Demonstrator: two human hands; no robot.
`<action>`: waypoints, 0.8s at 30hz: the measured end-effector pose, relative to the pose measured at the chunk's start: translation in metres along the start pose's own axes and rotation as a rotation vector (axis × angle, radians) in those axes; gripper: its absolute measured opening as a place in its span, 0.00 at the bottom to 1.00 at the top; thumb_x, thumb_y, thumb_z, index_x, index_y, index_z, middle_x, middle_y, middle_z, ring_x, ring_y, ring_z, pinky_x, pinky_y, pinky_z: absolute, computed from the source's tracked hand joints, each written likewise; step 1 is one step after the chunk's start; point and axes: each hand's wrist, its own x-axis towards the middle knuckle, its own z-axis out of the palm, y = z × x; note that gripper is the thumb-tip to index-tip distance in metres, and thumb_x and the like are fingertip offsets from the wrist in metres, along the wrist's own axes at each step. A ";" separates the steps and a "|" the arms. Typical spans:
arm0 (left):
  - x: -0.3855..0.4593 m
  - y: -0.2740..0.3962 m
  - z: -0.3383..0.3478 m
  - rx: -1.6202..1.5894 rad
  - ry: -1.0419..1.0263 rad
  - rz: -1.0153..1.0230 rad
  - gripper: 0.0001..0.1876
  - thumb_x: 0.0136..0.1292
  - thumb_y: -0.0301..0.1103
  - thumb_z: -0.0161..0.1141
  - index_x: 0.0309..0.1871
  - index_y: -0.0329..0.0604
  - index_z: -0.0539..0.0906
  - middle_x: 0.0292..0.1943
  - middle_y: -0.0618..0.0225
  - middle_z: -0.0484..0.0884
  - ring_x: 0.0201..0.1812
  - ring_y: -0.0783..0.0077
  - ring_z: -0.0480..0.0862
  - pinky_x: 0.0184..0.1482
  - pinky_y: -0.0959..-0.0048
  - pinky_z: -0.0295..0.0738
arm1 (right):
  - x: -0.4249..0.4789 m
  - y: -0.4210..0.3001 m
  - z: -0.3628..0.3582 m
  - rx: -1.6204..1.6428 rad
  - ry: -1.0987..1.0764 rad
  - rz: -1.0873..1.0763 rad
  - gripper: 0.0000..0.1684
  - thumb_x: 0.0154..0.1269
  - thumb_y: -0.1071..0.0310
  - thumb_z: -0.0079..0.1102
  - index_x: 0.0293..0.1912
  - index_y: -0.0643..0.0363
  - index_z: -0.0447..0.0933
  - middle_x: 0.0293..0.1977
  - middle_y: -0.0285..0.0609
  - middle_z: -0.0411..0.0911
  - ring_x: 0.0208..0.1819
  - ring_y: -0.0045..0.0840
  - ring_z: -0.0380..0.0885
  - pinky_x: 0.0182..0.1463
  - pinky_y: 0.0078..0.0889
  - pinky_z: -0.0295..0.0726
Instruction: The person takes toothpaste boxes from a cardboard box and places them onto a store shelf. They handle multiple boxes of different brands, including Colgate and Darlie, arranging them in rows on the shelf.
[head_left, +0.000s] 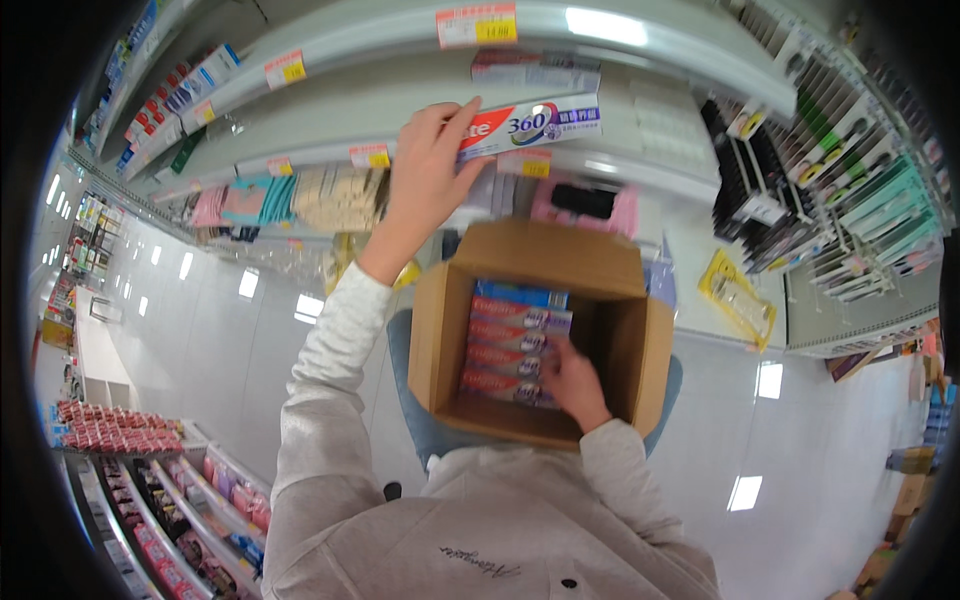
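Note:
My left hand (435, 161) grips the left end of a Colgate toothpaste box (544, 124), thumb below and fingers on top. The box lies over the front edge of a shelf (337, 112), whether touching it I cannot tell. Behind it on that shelf is another toothpaste box (532, 69). Below, an open cardboard carton (547, 247) holds several red and white toothpaste boxes (499, 352) in a row, with a blue box (517, 291) at the far end. My right hand (574, 379), slightly blurred, reaches into the carton at the right ends of these boxes; its grip is unclear.
The carton rests on a blue-grey seat (405, 375). Price tags (476, 26) line the shelf edges. Folded cloths (337, 199) sit on the shelf below. Hanging goods (847, 180) project at right, near a yellow packet (739, 300). Stocked shelves (172, 517) stand at lower left.

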 end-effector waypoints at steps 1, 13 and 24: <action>-0.019 0.009 -0.015 -0.005 0.027 -0.033 0.33 0.51 0.31 0.77 0.64 0.42 0.82 0.52 0.60 0.80 0.53 0.51 0.79 0.55 0.58 0.74 | 0.003 0.003 0.000 0.135 0.025 -0.037 0.19 0.71 0.73 0.59 0.59 0.61 0.75 0.36 0.52 0.85 0.36 0.36 0.88 0.42 0.37 0.86; -0.204 0.112 -0.059 -0.115 -0.289 -0.359 0.34 0.43 0.29 0.80 0.59 0.43 0.86 0.53 0.62 0.80 0.51 0.56 0.80 0.52 0.59 0.75 | 0.006 -0.019 -0.028 1.081 -0.129 -0.068 0.29 0.81 0.53 0.55 0.70 0.61 0.68 0.61 0.41 0.78 0.59 0.26 0.79 0.60 0.36 0.81; -0.221 0.137 -0.023 -0.365 -0.415 -0.396 0.24 0.55 0.25 0.72 0.58 0.43 0.83 0.60 0.59 0.79 0.59 0.51 0.81 0.61 0.55 0.78 | 0.011 0.001 -0.017 0.547 0.162 0.342 0.22 0.77 0.56 0.64 0.57 0.65 0.80 0.40 0.37 0.85 0.38 0.17 0.81 0.44 0.24 0.81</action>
